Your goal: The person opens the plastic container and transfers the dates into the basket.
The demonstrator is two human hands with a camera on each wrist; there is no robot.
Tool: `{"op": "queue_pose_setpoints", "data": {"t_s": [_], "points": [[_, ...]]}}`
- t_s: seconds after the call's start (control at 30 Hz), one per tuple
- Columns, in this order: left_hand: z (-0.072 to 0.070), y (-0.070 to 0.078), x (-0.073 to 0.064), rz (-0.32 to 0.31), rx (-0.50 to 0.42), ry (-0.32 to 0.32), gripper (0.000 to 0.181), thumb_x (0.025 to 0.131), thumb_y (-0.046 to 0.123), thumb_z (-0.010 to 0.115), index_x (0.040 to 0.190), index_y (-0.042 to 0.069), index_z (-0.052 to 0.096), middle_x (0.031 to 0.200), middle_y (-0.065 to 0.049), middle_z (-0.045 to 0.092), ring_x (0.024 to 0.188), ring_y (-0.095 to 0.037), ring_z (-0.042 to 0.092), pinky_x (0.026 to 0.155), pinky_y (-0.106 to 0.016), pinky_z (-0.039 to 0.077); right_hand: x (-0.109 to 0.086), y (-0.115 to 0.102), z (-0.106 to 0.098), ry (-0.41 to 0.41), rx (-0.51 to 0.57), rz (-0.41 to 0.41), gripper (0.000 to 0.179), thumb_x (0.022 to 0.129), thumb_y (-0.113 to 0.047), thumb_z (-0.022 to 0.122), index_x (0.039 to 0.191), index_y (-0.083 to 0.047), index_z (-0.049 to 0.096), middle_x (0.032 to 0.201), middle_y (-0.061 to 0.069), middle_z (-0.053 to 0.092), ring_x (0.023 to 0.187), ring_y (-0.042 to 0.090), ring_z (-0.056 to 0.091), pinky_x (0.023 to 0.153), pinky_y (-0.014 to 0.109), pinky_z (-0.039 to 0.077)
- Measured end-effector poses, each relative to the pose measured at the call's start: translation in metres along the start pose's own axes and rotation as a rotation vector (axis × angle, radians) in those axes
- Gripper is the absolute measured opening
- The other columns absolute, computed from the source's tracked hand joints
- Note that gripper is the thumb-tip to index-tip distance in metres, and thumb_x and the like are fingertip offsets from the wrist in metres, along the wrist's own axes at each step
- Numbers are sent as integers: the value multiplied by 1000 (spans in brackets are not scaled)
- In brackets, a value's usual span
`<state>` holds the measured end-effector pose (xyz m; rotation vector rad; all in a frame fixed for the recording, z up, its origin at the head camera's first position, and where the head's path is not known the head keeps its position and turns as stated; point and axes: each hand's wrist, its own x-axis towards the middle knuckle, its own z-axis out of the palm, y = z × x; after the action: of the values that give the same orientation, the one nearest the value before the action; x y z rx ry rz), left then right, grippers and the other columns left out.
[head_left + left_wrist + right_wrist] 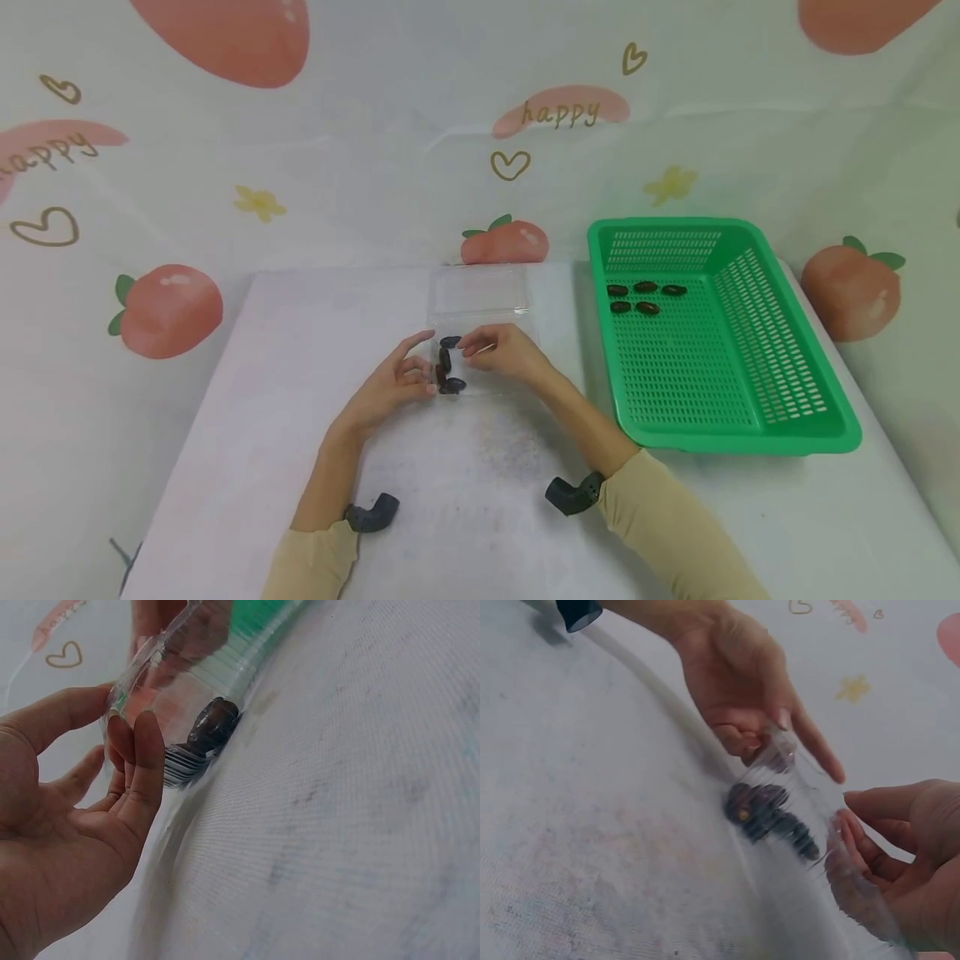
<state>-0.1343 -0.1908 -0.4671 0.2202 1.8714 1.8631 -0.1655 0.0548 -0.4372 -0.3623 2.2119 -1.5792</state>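
Observation:
A clear plastic clamshell box [491, 379] lies on the table with its lid raised at the back. Several dark, shiny, date-like fruits [445, 360] sit along its left side, and they show through the wall in the left wrist view. My left hand [386, 390] is at the box's left wall, fingertips touching it, index finger stretched toward the back. My right hand [513, 354] reaches over the box from the right. Its fingertips are beside the rearmost fruit [450, 342], apart from the thumb, and no fruit shows between them.
A green plastic basket [806, 367] stands to the right, with several dark brown fruits [646, 287] in its back left corner. Dark curved mounts hang at both wrists. A printed cloth backdrop [375, 167] rises behind the white table [465, 500].

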Motion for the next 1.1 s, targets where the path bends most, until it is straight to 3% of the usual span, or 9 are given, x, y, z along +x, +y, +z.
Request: {"op": "queue_pose_setpoints", "data": {"t_s": [0.17,0.3,0.6,0.97,1.1], "points": [[2,1,1,13,-14,-13,86,87,-4,70,156,25,28,100,-5,48,85,-14,58,80,-29,48,6,8,4,-44,-72,2,25,86,2,67,111,1,72,98,9,74,94,19,69,76,26,50],[2,0,1,26,-37,-29,86,87,-7,68,157,23,27,99,-4,48,83,-13,57,78,-28,48,11,10,8,-103,-78,49,26,87,2,68,112,0,72,102,10,74,97,19,70,79,27,52],[1,2,-1,30,-54,-30,87,87,-7,69,157,23,26,97,-5,47,81,-12,56,76,-27,49,14,6,11,-199,-117,106,27,82,3,72,109,0,74,98,10,75,92,16,71,78,26,52],[0,1,-1,41,-66,-34,87,86,-9,68,157,20,26,97,-4,48,80,-12,56,77,-26,48,17,3,20,-201,-291,55,27,73,6,76,98,-4,77,83,1,73,78,10,65,70,23,50],[-1,1,-2,37,-68,-32,88,86,-8,69,157,20,26,97,-4,48,80,-12,55,77,-26,48,17,4,21,-191,-291,57,26,73,4,77,97,-6,78,82,0,72,77,10,65,70,24,50]]}}
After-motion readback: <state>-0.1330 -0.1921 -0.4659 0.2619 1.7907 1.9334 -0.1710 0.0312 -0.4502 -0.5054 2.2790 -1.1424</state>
